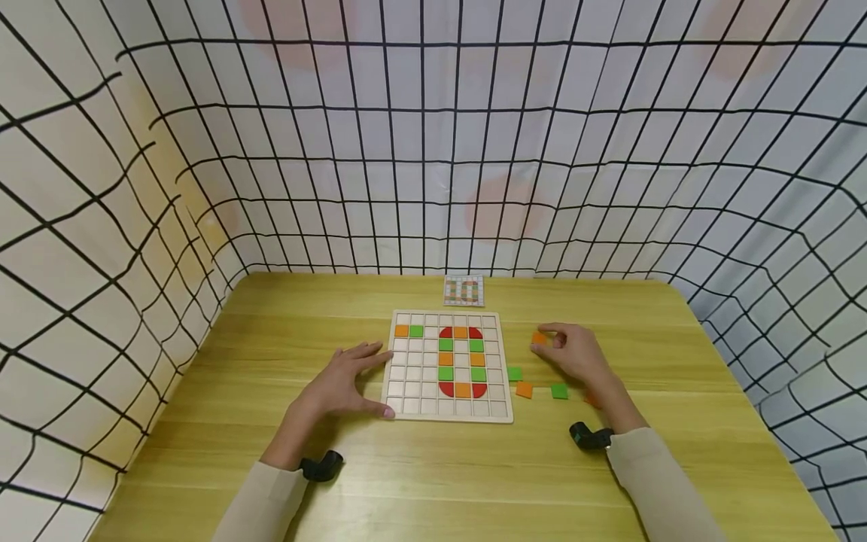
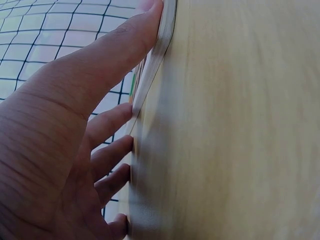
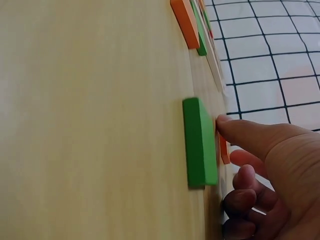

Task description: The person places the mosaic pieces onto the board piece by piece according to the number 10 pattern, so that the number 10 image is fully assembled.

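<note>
Grid board (image 1: 414,387), between left hand (image 1: 341,382), spread against its edge, and right hand (image 1: 576,351), pinching 1 orange tile (image 1: 539,338)

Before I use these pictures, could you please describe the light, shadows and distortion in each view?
Head view: the black grid bends at the sides, a pale sheen lies on the table, and details on the card are too small to read; left wrist view: rather dim, soft shadow beside the board; right wrist view: the large green tile is darker on its left face.
</note>
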Motion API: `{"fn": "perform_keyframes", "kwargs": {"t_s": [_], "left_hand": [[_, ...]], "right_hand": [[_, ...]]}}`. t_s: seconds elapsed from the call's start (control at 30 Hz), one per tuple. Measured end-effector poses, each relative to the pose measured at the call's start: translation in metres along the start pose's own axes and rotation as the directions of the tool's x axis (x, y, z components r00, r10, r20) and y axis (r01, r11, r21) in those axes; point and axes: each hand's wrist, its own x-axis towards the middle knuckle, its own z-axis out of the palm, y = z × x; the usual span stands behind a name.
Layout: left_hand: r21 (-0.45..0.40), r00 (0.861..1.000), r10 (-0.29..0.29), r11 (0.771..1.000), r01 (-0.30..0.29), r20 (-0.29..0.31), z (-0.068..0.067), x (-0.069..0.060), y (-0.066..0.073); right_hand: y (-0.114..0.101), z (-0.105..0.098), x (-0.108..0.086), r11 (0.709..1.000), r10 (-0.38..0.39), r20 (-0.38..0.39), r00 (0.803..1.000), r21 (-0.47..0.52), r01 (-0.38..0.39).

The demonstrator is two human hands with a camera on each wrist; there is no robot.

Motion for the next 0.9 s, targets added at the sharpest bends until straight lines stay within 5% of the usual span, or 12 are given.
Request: {"fn": "perform_keyframes", "kwargs": {"t_s": [0.9], "left_hand": [[0.007, 1.000, 0.003, 1.000, -0.003, -0.006, 0.001, 0.000, 0.000]], "right_hand": [[-0.008, 0.002, 0.000, 0.998, 0.020, 0.023, 1.000, 0.058, -0.021]]}}
